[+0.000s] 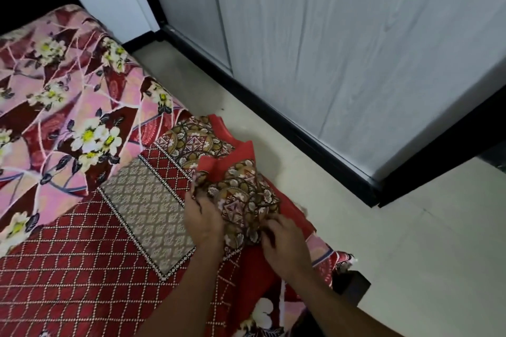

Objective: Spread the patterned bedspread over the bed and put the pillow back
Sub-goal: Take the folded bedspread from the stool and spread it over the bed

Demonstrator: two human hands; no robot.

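The patterned bedspread only covers the near end of the bed, with its ornate border bunched at the bed's floor-side edge. My left hand and right hand both pinch that bunch, I'd guess to unfold it up the bed over the floral sheet. No pillow in view.
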